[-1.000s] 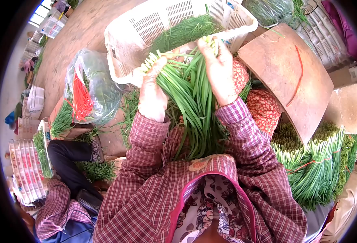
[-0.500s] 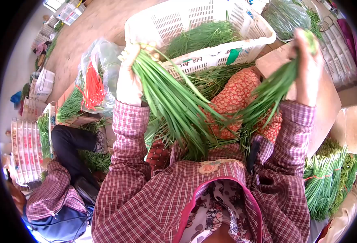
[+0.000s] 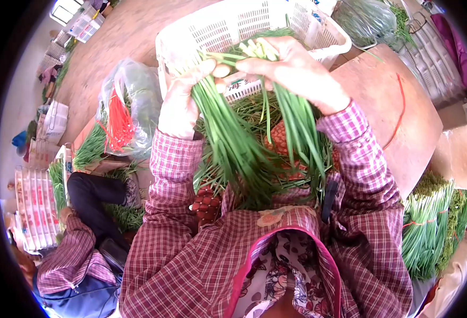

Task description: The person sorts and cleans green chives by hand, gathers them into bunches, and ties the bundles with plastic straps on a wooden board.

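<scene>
Bag: at left, a clear, wrinkled plastic bag (image 3: pixel 146 100), with thin red plastic strips (image 3: pixel 118 124) hanging before it.
Left hand: the left hand (image 3: pixel 183 98) is closed around the pale ends of a thick bunch of long, flat green leaves (image 3: pixel 228 132).
Basket: on the far side, a white plastic basket with slotted walls (image 3: pixel 199 29).
Right hand: the right hand (image 3: pixel 302 71) grips a thinner bunch of green leaves (image 3: pixel 297 122), its thumb reaching toward the left fingertips.
Board: at right, a smooth brown board (image 3: pixel 371 90), slightly curved.
Place: both bunches are between the person's body and the basket.
Direction: pale ends point far, leaf tips near; the thick bunch slants from far left to near right, the thinner one slants less.
Change: half a second ago the hands were wide apart; now they are close together, the right one having moved leftward.
</scene>
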Demonstrator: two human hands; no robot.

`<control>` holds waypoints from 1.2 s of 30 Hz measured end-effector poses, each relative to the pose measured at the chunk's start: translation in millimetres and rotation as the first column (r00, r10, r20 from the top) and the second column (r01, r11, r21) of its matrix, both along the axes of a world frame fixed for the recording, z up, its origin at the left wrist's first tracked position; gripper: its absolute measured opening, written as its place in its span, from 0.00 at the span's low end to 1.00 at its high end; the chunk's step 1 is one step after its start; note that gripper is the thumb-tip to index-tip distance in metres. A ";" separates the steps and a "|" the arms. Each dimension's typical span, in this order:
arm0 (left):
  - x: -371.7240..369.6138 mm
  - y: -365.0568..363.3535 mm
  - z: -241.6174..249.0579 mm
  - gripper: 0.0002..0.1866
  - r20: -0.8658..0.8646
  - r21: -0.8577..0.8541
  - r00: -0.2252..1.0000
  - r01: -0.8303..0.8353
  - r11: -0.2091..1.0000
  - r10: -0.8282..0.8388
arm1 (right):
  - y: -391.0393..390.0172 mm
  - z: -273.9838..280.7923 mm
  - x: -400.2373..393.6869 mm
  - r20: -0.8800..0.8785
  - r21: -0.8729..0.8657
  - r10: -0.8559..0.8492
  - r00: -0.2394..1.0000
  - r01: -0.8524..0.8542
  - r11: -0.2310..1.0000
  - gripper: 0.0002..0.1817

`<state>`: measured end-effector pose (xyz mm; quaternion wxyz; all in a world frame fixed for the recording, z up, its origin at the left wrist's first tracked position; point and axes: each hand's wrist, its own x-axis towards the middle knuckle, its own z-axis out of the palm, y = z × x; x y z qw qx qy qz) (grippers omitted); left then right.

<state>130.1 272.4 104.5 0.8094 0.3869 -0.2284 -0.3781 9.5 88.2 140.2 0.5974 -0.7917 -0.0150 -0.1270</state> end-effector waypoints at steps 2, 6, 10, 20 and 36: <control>13.5 9.0 -14.2 0.14 0.043 0.091 0.996 0.080 0.993 -0.084 | -8.8 12.0 -14.8 -0.010 0.107 -0.001 1.000 0.002 0.994 0.10; 31.4 29.4 -24.8 0.21 -0.002 0.092 0.990 -0.143 0.985 0.144 | -24.8 14.5 -27.6 0.004 0.068 -0.026 1.000 0.026 0.997 0.14; 10.3 32.8 4.0 0.22 -0.001 -0.085 1.000 0.015 0.996 -0.015 | -23.2 19.6 -19.2 0.055 0.139 -0.129 0.990 0.120 0.983 0.20; -34.9 -13.4 -13.2 0.18 -0.336 0.021 0.941 -0.041 0.999 0.046 | 36.4 -19.4 9.9 0.182 0.293 -0.112 0.977 0.055 0.954 0.13; -63.0 -18.5 -38.7 0.25 -0.163 -0.082 0.986 0.019 0.996 -0.032 | 21.7 -25.9 14.8 0.274 -0.871 0.137 0.952 0.185 0.454 0.33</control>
